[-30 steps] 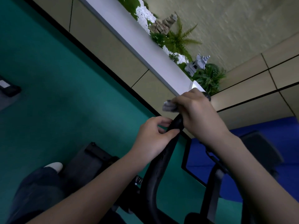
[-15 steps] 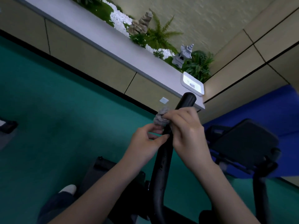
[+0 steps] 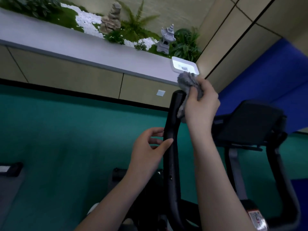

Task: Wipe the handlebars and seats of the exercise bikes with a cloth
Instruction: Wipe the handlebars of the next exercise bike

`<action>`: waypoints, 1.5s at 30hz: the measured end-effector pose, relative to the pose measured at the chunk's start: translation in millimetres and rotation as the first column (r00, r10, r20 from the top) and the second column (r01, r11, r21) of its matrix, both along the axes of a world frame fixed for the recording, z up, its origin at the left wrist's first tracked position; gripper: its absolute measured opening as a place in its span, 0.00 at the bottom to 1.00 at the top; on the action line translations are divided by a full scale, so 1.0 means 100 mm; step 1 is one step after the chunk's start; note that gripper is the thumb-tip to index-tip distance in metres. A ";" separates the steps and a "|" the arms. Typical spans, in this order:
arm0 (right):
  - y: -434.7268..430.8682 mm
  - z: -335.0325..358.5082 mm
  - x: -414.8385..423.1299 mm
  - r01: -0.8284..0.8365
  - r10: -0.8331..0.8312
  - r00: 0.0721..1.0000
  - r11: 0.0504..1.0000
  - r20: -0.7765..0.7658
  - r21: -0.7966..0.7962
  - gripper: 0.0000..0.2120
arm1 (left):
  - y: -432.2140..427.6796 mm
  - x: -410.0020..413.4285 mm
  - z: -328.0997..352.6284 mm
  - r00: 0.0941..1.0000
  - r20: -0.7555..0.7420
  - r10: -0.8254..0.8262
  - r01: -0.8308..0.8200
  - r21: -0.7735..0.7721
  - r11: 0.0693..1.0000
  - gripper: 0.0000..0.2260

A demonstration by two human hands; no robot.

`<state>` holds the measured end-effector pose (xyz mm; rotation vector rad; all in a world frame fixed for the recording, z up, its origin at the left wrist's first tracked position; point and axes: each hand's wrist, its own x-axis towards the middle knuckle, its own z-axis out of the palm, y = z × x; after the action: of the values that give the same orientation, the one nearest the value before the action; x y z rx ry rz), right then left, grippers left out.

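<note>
A black handlebar [image 3: 172, 147] of the exercise bike rises in the middle of the view, its rounded tip near the top. My right hand [image 3: 200, 104] grips a bunched grey cloth [image 3: 187, 82] against the right side of the bar just below the tip. My left hand [image 3: 150, 147] sits lower on the bar's left side, thumb lying on the front of the bar and fingers reaching behind it. The bike's dark console [image 3: 250, 122] stands to the right, with another black bar [image 3: 281, 180] below it.
A white ledge [image 3: 83, 50] with plants, white pebbles and a small stone pagoda [image 3: 166, 39] runs along the wall ahead. A white tray [image 3: 185, 65] sits on its right end. Teal floor [image 3: 66, 139] spreads left; blue matting [image 3: 266, 72] lies to the right.
My right hand with the cloth has slid up to the bar's tip on its right side. My left hand has dropped lower on the bar and loosened. The view has turned leftwards.
</note>
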<state>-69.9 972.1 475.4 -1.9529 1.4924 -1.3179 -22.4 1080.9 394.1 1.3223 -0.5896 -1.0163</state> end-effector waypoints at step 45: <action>0.70 -0.53 -0.35 -0.052 -0.057 0.981 0.844 0.185 0.535 0.13 | 0.00 0.26 0.03 0.977 0.082 -0.196 0.197 -0.008 0.980 0.12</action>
<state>-104.5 1042.1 422.8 -1.4185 1.5536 -0.9165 3.8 1080.5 397.2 1.3143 -0.8002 -1.1198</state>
